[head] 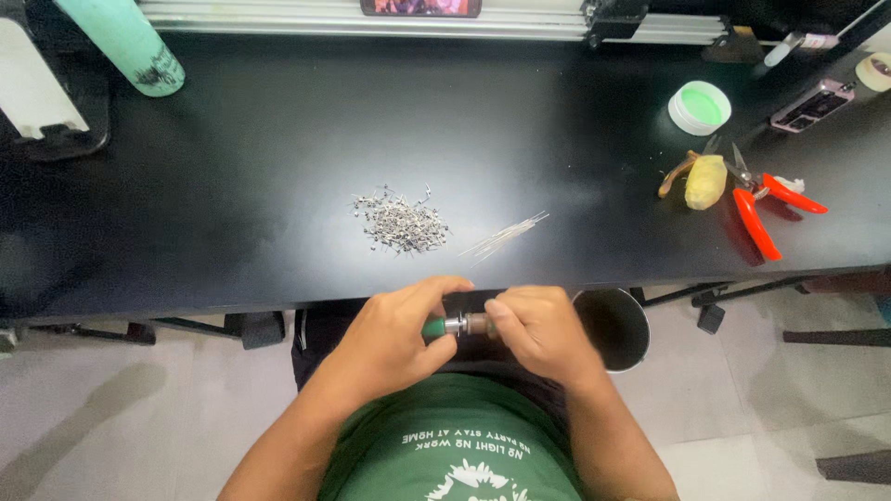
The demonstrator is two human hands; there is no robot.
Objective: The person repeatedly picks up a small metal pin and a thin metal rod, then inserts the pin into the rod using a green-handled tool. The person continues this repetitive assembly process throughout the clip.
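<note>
— Where is open room on the counter (278,186)?
— Left of the metal scrap pile (400,224) and across the middle right, past the thin wires (503,237).
— What blocks the way?
— Red pliers (761,209) at right, the green bottle (125,42) at upper left.

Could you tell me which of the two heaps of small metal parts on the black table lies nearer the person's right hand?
The loose fan of thin straight wires, lying just beyond the right hand; the grey heap of short bent bits sits further left.
</note>
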